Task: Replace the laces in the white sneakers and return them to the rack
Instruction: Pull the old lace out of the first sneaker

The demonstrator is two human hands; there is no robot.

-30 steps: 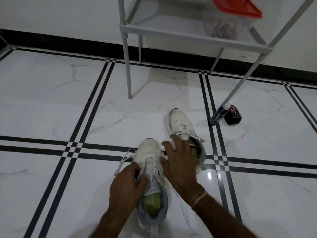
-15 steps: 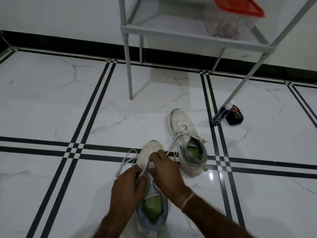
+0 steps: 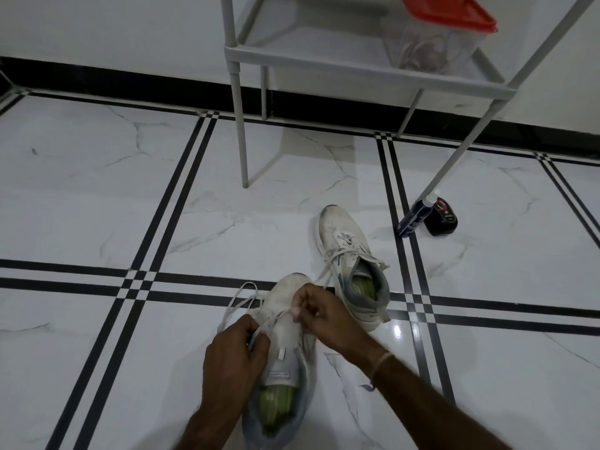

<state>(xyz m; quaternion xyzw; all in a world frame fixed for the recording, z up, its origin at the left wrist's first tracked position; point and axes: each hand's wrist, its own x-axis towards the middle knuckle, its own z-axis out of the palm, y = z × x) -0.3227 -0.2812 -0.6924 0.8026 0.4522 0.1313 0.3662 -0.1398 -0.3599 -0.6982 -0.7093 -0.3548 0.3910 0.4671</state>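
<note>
near sneaker [image 3: 287,336]: white, laid on the floor [image 3: 97,222], toe pointed away, flanked by both hands; green insole seen inside.
lace [image 3: 240,295]: white, only partly threaded; a loop is spread on the tile left of the toe, one strand stretched betw. the hands.
left hand [image 3: 233,355]: fingers curled, lace pinched at the shoe's left edge.
right hand [image 3: 321,315]: lace pinched over the forefoot, fingers bent tight.
tongue tag [image 3: 278,374]: small label w/ print, too small to be read.
far sneaker [image 3: 337,228]: laced, set just beyond & right of the near one.
rack [image 3: 357,64]: grey, stood by the wall; clear box [image 3: 428,43] w/ red lid kept on its shelf.
bottle [image 3: 411,218]: dark, white cap, at a rack leg.
tin [image 3: 441,219]: black, just beside the bottle; red mark seen, text illegible.
</note>
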